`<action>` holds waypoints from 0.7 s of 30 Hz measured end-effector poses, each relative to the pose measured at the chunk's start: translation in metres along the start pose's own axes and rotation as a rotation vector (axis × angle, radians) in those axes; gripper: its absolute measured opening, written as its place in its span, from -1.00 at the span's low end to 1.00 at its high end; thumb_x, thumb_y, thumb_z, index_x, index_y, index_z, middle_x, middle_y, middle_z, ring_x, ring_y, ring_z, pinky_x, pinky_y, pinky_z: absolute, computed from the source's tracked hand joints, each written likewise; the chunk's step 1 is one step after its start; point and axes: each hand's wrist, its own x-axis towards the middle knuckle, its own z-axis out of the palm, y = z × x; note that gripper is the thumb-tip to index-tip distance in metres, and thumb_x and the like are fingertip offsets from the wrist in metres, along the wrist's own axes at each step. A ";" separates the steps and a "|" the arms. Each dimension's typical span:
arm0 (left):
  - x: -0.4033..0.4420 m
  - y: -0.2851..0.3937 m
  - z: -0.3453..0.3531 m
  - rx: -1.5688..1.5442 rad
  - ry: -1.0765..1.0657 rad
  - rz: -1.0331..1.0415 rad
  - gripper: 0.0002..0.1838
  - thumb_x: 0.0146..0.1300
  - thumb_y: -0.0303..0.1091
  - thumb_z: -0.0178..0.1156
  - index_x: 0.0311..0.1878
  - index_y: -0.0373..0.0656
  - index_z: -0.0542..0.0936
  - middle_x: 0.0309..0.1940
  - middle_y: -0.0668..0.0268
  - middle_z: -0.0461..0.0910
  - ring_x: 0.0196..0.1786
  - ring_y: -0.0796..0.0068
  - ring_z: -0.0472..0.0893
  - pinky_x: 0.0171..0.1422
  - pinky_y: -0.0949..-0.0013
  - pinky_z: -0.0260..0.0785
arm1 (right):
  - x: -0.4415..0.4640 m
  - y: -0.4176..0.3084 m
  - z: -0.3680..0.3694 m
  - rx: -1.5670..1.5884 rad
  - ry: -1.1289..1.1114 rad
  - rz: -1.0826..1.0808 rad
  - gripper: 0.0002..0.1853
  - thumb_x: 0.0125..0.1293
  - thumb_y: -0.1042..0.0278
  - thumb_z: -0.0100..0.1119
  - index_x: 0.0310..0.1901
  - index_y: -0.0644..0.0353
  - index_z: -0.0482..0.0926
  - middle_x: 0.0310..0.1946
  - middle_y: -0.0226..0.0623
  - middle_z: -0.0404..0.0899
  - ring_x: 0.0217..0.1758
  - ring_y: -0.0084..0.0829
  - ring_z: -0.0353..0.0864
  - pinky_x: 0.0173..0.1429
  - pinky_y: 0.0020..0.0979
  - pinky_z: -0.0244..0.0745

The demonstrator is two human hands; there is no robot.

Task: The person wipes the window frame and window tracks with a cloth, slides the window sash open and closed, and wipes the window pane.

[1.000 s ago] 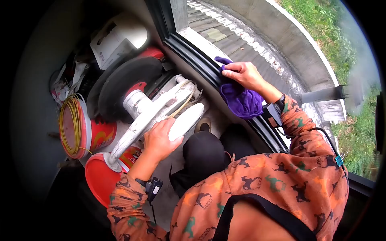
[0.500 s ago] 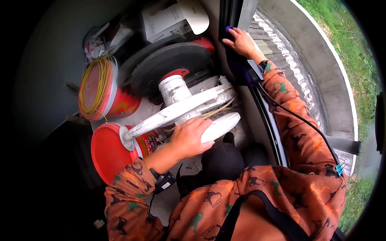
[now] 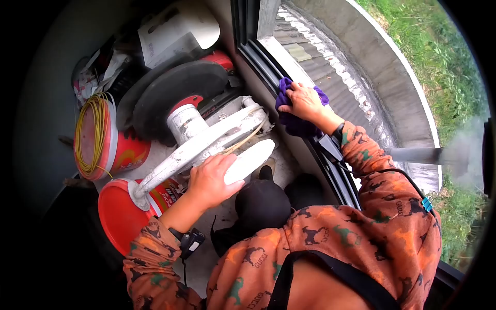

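My right hand [image 3: 305,105] is closed on a purple cloth [image 3: 290,123], pressing it onto the black window frame [image 3: 268,67]. Part of the cloth bunches up around the fingers and hangs over the inner side of the frame. My left hand [image 3: 211,181] grips a white leg [image 3: 252,161] of an overturned stand, thumb along the near side and fingers over the top; some fingertips are hidden. The stand's other white legs [image 3: 186,150] spread from a white column [image 3: 187,124], which joins a large black disc [image 3: 181,88].
Left of the stand are a red bucket [image 3: 121,212] and a closed red bucket [image 3: 129,155] topped by a yellow cable coil [image 3: 92,134]. A white box [image 3: 178,33] lies behind. Outside the window are corrugated roofing [image 3: 310,67], a curved concrete wall [image 3: 382,67] and grass.
My right hand has drawn the purple cloth nearer along the window frame, showing more of it. My left hand stays on the white leg. The view has shifted to the right.
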 end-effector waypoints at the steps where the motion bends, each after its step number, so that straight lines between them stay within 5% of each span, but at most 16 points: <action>1: 0.000 0.001 0.001 -0.011 -0.002 0.005 -0.43 -0.09 -0.10 0.35 0.03 -0.07 0.51 -0.09 0.28 0.56 -0.01 0.22 0.54 -0.01 0.16 0.41 | -0.020 0.000 -0.004 -0.016 -0.045 -0.006 -0.43 0.05 -0.20 0.23 -0.17 0.22 0.60 -0.16 -0.19 0.46 0.02 -0.21 0.45 -0.01 -0.25 0.45; 7: 0.001 0.004 -0.001 0.033 -0.004 -0.006 -0.43 -0.09 -0.10 0.35 0.04 -0.07 0.50 -0.09 0.27 0.57 0.00 0.22 0.54 -0.03 0.15 0.41 | -0.084 0.019 -0.036 0.019 -0.548 -0.029 -0.48 0.00 -0.07 0.31 -0.13 0.21 0.60 -0.13 -0.13 0.49 -0.05 -0.13 0.55 0.03 -0.23 0.47; 11: 0.002 0.006 -0.003 0.024 -0.055 -0.023 -0.42 -0.09 -0.10 0.35 0.04 -0.07 0.49 -0.09 0.27 0.56 -0.01 0.21 0.54 -0.03 0.15 0.42 | -0.037 0.023 -0.085 0.379 0.100 0.209 -0.52 0.02 0.08 0.34 -0.05 0.18 0.56 -0.10 -0.17 0.48 -0.02 -0.14 0.53 0.06 -0.24 0.43; 13: 0.003 0.005 -0.001 0.032 -0.007 0.010 -0.42 -0.10 -0.10 0.35 0.04 -0.07 0.49 -0.09 0.28 0.56 -0.01 0.20 0.54 -0.04 0.14 0.42 | 0.015 0.019 -0.077 0.501 0.472 0.002 -0.51 0.08 0.10 0.32 -0.01 0.20 0.53 -0.07 -0.18 0.47 -0.02 -0.19 0.51 0.08 -0.29 0.41; 18: 0.006 0.002 -0.001 -0.015 -0.017 -0.003 -0.41 -0.12 -0.11 0.37 0.04 -0.05 0.50 -0.09 0.30 0.56 -0.01 0.23 0.54 -0.04 0.16 0.43 | 0.160 -0.006 -0.012 0.412 0.204 0.003 -0.31 0.14 -0.32 0.08 0.19 -0.02 0.46 0.24 -0.15 0.33 0.27 -0.09 0.32 0.30 -0.13 0.26; 21: 0.001 0.004 -0.001 0.007 -0.017 -0.021 -0.39 -0.15 -0.09 0.39 0.04 -0.06 0.50 -0.07 0.32 0.54 -0.01 0.26 0.55 -0.06 0.21 0.46 | 0.183 -0.026 0.007 0.028 0.299 0.181 -0.29 0.11 -0.44 -0.02 0.08 -0.01 0.51 0.00 -0.16 0.46 0.13 -0.07 0.42 0.09 -0.04 0.39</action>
